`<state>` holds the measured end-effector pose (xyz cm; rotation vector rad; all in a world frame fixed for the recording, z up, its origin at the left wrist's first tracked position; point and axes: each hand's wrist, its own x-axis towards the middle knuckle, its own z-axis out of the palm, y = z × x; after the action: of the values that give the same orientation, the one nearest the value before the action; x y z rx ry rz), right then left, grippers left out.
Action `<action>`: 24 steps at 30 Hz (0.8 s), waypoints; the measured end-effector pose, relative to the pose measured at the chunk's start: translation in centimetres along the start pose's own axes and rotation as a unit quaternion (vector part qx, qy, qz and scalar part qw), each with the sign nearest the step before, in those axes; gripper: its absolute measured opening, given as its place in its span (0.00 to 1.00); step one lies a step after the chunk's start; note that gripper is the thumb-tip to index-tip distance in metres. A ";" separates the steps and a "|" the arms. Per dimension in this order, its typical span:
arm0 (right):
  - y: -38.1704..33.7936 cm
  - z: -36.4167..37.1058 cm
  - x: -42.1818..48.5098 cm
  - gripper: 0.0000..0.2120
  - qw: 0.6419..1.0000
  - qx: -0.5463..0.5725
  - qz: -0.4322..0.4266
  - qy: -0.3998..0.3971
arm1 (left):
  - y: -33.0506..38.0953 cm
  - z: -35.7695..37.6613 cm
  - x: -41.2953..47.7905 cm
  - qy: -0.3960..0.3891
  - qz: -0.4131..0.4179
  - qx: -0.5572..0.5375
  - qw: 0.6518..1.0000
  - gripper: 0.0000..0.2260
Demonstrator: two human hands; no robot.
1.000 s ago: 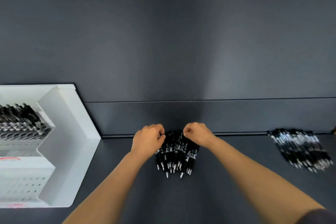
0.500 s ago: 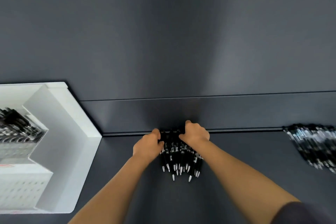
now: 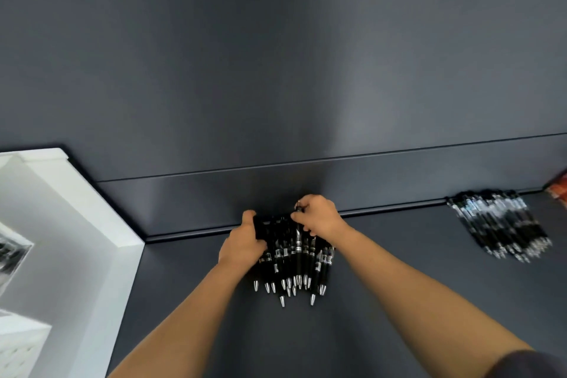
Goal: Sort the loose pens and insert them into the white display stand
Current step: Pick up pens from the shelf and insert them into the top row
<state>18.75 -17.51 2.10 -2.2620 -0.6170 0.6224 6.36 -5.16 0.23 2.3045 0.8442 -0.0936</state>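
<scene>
My left hand (image 3: 242,250) and right hand (image 3: 319,218) cover the top ends of the pens (image 3: 294,264). The white stand (image 3: 92,202) runs off the left edge; a red thing (image 3: 560,187) is cut off at the right.

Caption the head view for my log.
Left hand and right hand grip black pens on dark table; white stand left, another pile right.

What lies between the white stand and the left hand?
Only bare dark counter; the head view shows nothing else between the stand and the left hand.
</scene>
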 end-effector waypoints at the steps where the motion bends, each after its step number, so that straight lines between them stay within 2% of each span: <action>1: -0.1 -0.2 -0.1 0.07 1.000 0.031 0.004 -0.005 | 0.0 -0.1 0.0 -0.002 0.014 -0.028 1.000 0.27; 4: -0.9 -1.0 -0.8 0.07 0.996 0.088 -0.002 -0.013 | 0.6 -0.7 -0.4 -0.011 0.057 -0.103 0.993 0.28; 7: -2.2 -1.7 -1.5 0.07 0.993 0.111 -0.029 -0.011 | 1.4 -1.4 -1.0 -0.018 0.065 -0.208 0.976 0.26; 12: -4.3 -2.3 -3.3 0.06 0.984 0.152 -0.089 -0.026 | 2.3 -2.8 -2.6 0.033 0.068 -0.294 0.953 0.20; 14: -5.3 -2.2 -4.0 0.05 0.979 0.176 -0.094 -0.037 | 2.7 -3.6 -3.7 0.067 0.069 -0.299 0.950 0.17; 19: -8.6 -0.7 -5.6 0.11 0.956 0.260 -0.103 -0.091 | 2.2 -6.2 -6.9 0.188 0.092 -0.241 0.948 0.11; 24: -12.7 2.3 -7.4 0.07 0.937 0.288 -0.169 -0.104 | -0.1 -9.5 -10.6 0.253 0.078 -0.284 0.922 0.08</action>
<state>8.50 -12.57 11.68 -1.5147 -0.7855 0.7547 -3.54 -5.05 10.50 1.8367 0.7906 0.7519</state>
